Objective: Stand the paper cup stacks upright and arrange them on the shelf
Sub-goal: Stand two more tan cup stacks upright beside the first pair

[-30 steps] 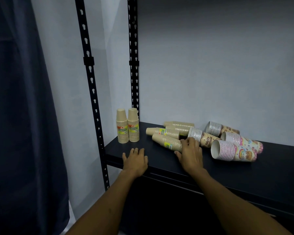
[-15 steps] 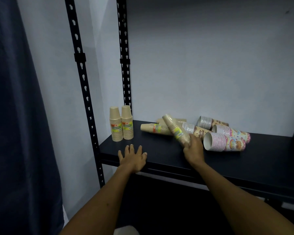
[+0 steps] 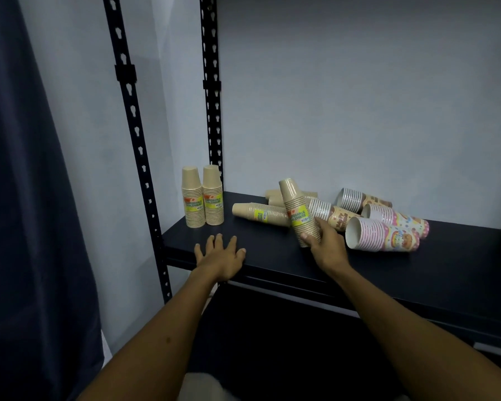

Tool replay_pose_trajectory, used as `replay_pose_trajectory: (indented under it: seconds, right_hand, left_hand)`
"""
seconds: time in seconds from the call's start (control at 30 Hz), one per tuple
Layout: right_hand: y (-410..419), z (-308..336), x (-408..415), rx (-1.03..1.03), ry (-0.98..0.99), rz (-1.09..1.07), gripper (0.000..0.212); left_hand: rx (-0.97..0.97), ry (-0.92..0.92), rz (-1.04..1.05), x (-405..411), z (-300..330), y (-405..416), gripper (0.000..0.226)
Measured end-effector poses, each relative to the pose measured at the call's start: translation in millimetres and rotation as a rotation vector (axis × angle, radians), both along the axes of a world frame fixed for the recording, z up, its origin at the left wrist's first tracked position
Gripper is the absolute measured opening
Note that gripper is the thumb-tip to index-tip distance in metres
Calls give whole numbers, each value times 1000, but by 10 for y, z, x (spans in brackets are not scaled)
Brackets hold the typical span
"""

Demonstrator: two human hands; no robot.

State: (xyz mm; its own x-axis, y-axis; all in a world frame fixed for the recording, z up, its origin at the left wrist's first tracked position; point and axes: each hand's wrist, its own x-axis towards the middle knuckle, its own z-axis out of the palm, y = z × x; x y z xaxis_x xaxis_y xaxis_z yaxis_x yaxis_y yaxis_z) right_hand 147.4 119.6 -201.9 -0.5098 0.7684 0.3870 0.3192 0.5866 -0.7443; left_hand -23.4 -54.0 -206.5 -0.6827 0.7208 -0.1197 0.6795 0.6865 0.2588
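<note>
- Shelf (image 3: 460, 261): bare right of the lying patterned stacks (image 3: 382, 235).
- Bare gap between the two upright stacks (image 3: 203, 198) and the lying kraft stack (image 3: 261, 214).
- Front edge beside those lying stacks occupied by both hands.
- Black uprights (image 3: 133, 134) bound the shelf's left end.

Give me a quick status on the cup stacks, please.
Right hand gripping tan stack, tilted, nearly upright. Left hand flat on shelf edge, empty. Two tan stacks upright at left; the others lie flat. Path left looks clear.
</note>
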Motion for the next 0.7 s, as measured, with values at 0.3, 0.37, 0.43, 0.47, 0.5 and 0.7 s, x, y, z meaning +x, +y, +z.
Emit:
replay_pose_trajectory:
  seconds: [0.3, 0.37, 0.43, 0.47, 0.5, 0.7]
  right_hand:
    - [219, -8, -35, -7, -77, 52, 45]
    - [250, -18, -67, -25, -67, 52, 43]
    - [289, -33, -76, -50, -53, 57, 43]
    - [303, -37, -74, -62, -44, 58, 42]
    - [310, -39, -70, -74, -33, 61, 41]
    - [337, -75, -52, -131, 23, 94, 46]
  left_hand:
    - [482, -97, 319, 52, 257, 515, 43]
    - [695, -386, 457, 26, 321, 727, 48]
    - [797, -547, 571, -53, 321, 951, 64]
    - [807, -575, 604, -86, 316, 1051, 72]
    - [791, -576, 634, -104, 309, 1132, 79]
    - [577, -367, 655, 16, 374, 1349, 69]
